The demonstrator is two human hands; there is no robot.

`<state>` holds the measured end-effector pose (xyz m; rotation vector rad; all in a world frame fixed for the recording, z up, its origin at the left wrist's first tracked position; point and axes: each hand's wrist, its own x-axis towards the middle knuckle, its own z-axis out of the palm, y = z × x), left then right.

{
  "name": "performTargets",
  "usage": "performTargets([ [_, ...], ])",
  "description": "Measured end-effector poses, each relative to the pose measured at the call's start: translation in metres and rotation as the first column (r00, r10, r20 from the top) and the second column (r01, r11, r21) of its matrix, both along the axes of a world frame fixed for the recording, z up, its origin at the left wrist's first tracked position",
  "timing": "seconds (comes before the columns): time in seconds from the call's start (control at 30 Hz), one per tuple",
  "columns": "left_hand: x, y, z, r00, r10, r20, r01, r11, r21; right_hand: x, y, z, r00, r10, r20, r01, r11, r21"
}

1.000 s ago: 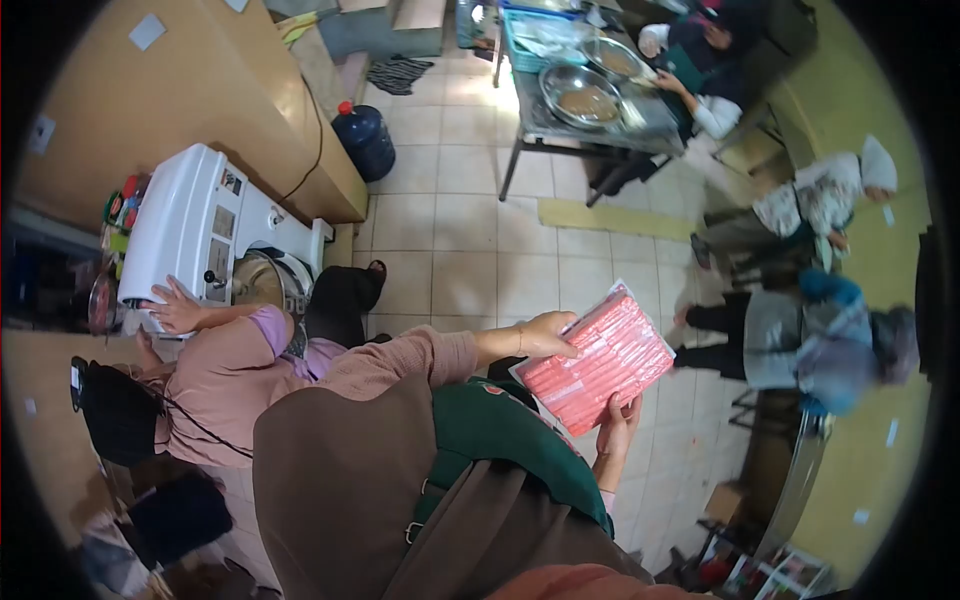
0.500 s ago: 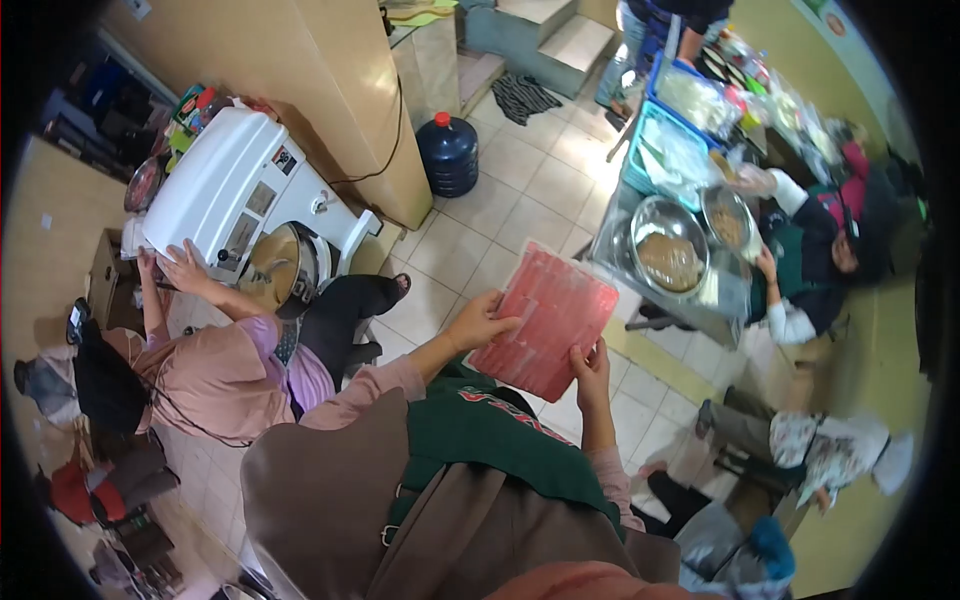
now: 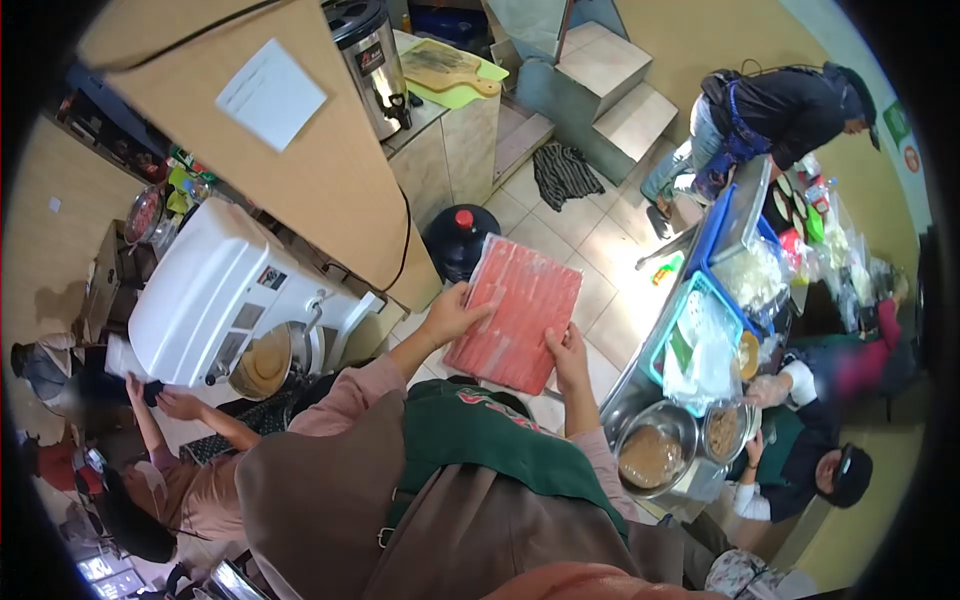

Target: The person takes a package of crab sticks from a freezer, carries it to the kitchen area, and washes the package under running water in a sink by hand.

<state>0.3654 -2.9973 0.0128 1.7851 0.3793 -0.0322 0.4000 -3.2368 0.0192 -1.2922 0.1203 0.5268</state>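
Observation:
Held out in front of my green apron is a flat, rectangular pack of pinkish-red sticks (image 3: 520, 315), laid side by side under clear wrap. What the sticks are made of I cannot tell. My left hand (image 3: 455, 315) grips its left edge, thumb on top and fingers underneath. On the lower right edge, my right hand (image 3: 568, 360) closes in the same way. The pack tilts slightly, and its broad face is turned up toward me.
Left of me stands a white stand mixer (image 3: 235, 290) with batter in its bowl (image 3: 300, 350), and a co-worker beside it. A blue water jug (image 3: 455, 240) sits ahead. At right, a worktable bears a metal bowl (image 3: 690, 440) and a turquoise basket (image 3: 735, 315); other people work there.
My view has swung to the right, so the steps and another person at the table show more. The pack, still in both hands, has shifted slightly left. The co-worker's hands have left the mixer.

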Motion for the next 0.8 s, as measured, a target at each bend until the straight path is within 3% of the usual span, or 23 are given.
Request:
performTargets([
  [0.07,0.055,0.010,-0.005,0.997,-0.001,0.074,0.001,1.000,0.000,0.050,0.010,0.014,0.999,-0.018,0.049,0.018,1.000,0.010],
  [0.17,0.132,0.016,0.016,0.998,-0.049,0.039,0.049,0.999,0.019,0.130,0.014,0.024,0.998,-0.004,0.063,0.005,1.000,-0.023],
  [0.3,0.221,0.006,0.029,1.000,0.018,-0.006,-0.017,0.998,0.065,0.236,0.012,0.033,0.994,0.043,0.099,-0.035,0.996,-0.085],
  [0.4,0.293,0.005,-0.025,0.987,0.147,0.071,-0.135,0.979,-0.150,0.330,0.013,0.020,0.986,0.145,0.078,-0.131,0.978,-0.162],
  [0.57,0.380,0.006,0.005,0.947,0.319,-0.044,-0.322,0.935,-0.146,0.475,0.046,0.035,0.935,0.349,0.056,-0.324,0.910,-0.258],
  [0.63,0.412,0.013,0.018,0.914,0.406,-0.022,-0.394,0.871,-0.294,0.519,0.064,0.033,0.926,0.375,0.037,-0.353,0.897,-0.265],
  [0.7,0.431,0.021,0.031,0.890,0.446,-0.094,-0.455,0.854,-0.251,0.555,0.081,0.033,0.912,0.410,0.018,-0.398,0.895,-0.202],
  [0.8,0.471,0.043,0.015,0.865,0.500,-0.030,-0.498,0.851,-0.168,0.600,0.109,0.035,0.869,0.495,-0.007,-0.482,0.844,-0.234],
])
